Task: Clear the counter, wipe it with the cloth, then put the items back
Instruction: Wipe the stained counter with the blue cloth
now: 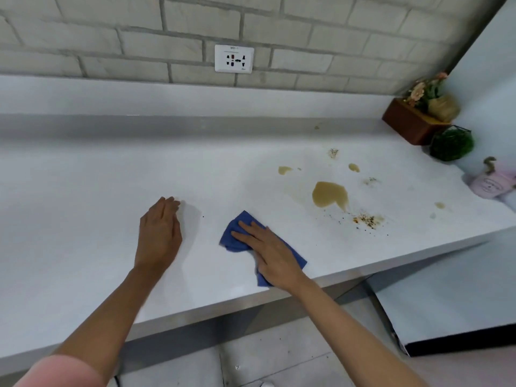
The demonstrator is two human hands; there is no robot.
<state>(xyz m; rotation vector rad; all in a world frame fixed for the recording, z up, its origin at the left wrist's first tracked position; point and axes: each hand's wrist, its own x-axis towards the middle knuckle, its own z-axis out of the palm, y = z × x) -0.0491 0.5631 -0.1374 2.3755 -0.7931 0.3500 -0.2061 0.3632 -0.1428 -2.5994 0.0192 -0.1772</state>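
Note:
A blue cloth [237, 233] lies on the white counter [83, 191] near its front edge. My right hand [270, 252] presses flat on the cloth with straight fingers. My left hand [160, 233] rests flat on the bare counter to the left of the cloth, holding nothing. A brown puddle [329, 195] sits to the right of the cloth, with smaller brown drops [284, 170] behind it and dark crumbs [367, 219] in front of it.
At the right end stand a brown planter with flowers [413, 124], a green ball plant [451, 143] and a pink jar [488, 185]. A wall socket [234, 58] sits on the brick wall behind. A low ledge [167, 99] runs along the back.

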